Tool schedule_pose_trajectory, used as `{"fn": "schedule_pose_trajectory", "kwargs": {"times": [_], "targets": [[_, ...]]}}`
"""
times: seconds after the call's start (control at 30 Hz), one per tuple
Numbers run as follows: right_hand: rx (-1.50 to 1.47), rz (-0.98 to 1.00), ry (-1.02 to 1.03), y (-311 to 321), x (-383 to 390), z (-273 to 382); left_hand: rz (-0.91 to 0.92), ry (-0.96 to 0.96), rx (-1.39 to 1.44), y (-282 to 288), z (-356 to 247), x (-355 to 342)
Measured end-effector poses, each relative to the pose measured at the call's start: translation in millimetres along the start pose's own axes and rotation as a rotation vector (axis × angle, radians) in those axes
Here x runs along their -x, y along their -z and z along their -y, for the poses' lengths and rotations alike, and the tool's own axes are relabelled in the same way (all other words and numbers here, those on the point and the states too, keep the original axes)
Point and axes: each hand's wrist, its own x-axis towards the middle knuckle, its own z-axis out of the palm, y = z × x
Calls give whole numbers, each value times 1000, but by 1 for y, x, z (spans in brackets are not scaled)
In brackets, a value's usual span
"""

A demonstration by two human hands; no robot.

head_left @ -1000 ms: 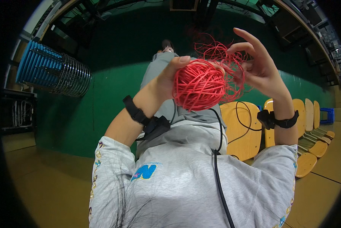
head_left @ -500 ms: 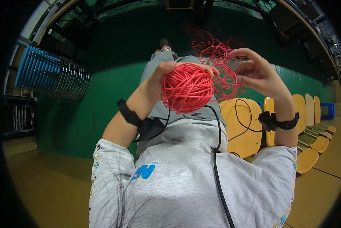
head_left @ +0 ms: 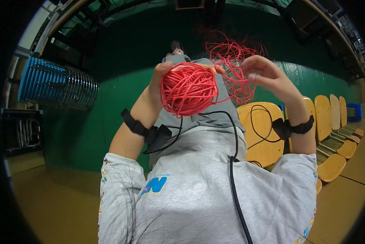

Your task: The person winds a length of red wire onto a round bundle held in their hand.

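Observation:
My left hand grips a large ball of red cord from its left and far sides, the thumb on top and fingertips showing at its far right. A tangled heap of loose red cord spreads beyond and to the right of the ball. My right hand is raised beside that tangle, its fingers bent and the thumb apart from them. Strands run close to its thumb tip; no firm grip on them shows. One strand joins the ball's right side to the loose cord.
Wooden chairs stand in a row on the right, with a blue stool behind. Stacked blue folding chairs are at the left. Black cables cross my lap and shirt; black straps circle both forearms. Equipment lines the far edge.
The ball in my left hand has moved left and slightly farther away, turning a little. My right hand has shifted slightly left, and its thumb has moved nearer the loose strands.

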Motion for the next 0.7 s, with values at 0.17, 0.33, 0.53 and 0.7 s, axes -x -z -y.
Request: {"fn": "schedule_pose_trajectory", "kwargs": {"times": [0.17, 0.33, 0.53, 0.7], "targets": [[47, -67, 58, -18, 9, -20, -30, -23, 75, 14, 3, 5], [-113, -75, 71, -43, 6, -20, -51, -51, 49, 7, 1, 3], [171, -213, 196, -44, 8, -30, 79, -109, 303, 4, -1, -3], [275, -88, 255, -21, 20, -23, 102, -186, 485, 7, -6, -2]]}}
